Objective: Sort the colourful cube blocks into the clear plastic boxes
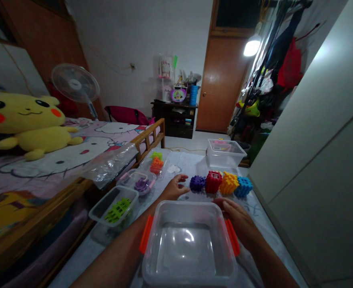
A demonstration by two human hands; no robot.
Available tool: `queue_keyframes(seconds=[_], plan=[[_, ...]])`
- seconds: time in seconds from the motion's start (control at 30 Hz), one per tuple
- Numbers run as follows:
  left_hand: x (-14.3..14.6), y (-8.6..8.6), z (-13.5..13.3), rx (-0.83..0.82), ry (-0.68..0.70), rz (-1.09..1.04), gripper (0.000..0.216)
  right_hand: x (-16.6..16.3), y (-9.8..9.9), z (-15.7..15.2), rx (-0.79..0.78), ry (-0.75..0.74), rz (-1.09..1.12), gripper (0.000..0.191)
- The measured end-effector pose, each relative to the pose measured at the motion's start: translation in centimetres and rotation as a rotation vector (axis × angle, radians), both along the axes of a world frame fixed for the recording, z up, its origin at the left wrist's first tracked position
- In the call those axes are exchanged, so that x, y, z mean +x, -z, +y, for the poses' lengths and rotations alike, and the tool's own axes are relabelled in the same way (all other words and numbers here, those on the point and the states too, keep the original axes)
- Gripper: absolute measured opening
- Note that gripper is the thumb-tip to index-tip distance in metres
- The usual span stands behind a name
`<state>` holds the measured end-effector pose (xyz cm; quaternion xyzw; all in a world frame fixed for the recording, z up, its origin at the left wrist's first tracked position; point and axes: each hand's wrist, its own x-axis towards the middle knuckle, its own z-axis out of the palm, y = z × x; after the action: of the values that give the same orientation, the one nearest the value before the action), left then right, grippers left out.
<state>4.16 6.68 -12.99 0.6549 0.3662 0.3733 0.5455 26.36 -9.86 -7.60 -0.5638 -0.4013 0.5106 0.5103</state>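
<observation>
White walls (110, 36) and one bright bulb (252, 47) give me a dim bedroom to work in remotely. Across the pale, cloth-covered worktop (191, 160) stands a close row of plastic shapes: a knobbly purple block (197, 183), a red lattice cube (213, 183), a bumpy yellow block (229, 183) and a bright blue block (243, 187). My left hand (175, 188) is part open, fingers curved, empty, near the purple end. My right hand (235, 210) is loosely open by the far right corner of a clear plastic box with orange latches (185, 214); I see nothing in it, but cannot tell whether it touches the rim. With the row packed so tightly, a careless knuckle could topple several pieces. Farther left, a clear plastic tub (95, 216) of green lattice pieces (118, 210) sits close to my left forearm (125, 248); a wide elbow could shove it.
</observation>
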Motion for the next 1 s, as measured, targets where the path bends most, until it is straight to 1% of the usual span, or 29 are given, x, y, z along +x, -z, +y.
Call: queue_keyframes(seconds=[0.13,0.23,0.37,0.53,0.63,0.77,0.9,1.0], plan=[[1.2,-0.4,0.6,0.153,0.048,0.069,0.072,0.3,0.4,2.5,0.039,-0.059,0.032,0.046],[2.2,-0.5,1.2,0.236,0.092,0.104,0.083,0.3,1.4,4.5,-0.014,-0.091,0.058,0.050],[3.1,-0.4,1.6,0.319,0.157,0.128,0.087,-0.2,2.8,6.2,-0.061,-0.113,0.087,0.052],[3.5,-0.2,1.5,0.382,0.216,0.137,0.077,-1.0,3.4,6.6,-0.073,-0.134,0.167,0.052],[3.5,-0.3,1.4,0.405,0.208,0.138,0.064,-1.2,3.7,6.6,-0.091,-0.102,0.230,0.055],[3.2,-0.5,1.2,0.433,0.184,0.139,0.047,-1.3,4.0,6.7,-0.091,-0.080,0.229,0.059],[2.8,-0.5,1.2,0.441,0.171,0.158,0.047,-1.6,4.0,6.8,-0.088,-0.109,0.257,0.057],[2.7,-0.3,1.4,0.444,0.147,0.193,0.059,-1.7,4.1,6.8,-0.104,-0.096,0.303,0.055]])
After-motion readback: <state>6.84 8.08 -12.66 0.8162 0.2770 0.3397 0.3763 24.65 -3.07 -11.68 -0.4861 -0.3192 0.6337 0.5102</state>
